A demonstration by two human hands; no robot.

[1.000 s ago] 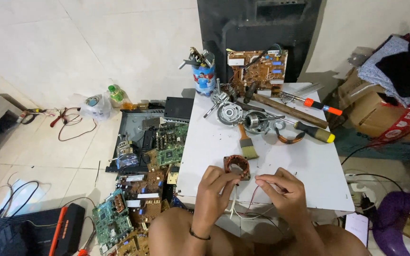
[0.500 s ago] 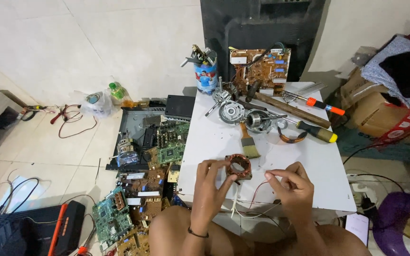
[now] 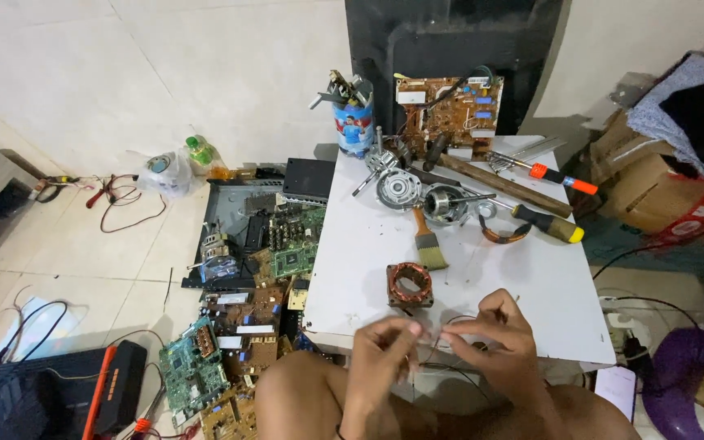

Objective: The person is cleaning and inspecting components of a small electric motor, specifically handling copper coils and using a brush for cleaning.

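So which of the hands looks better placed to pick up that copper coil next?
Probably the left hand: the copper coil sits on the white table just above it, while the right hand lies further aside. Both pinch thin wire.

copper, white, orange and green

white worktop (image 3: 368, 244); copper-brown coil (image 3: 410, 284); orange-handled screwdriver (image 3: 560, 175); black-and-yellow screwdriver (image 3: 549, 224); green circuit boards (image 3: 193, 371) on the pale tiled floor (image 3: 83, 253).

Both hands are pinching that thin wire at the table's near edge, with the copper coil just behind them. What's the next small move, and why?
Probably draw the thin wire taut between the left hand and right hand. It loops slackly between the fingertips, apparently trailing from the copper coil, though blur hides the exact grip.
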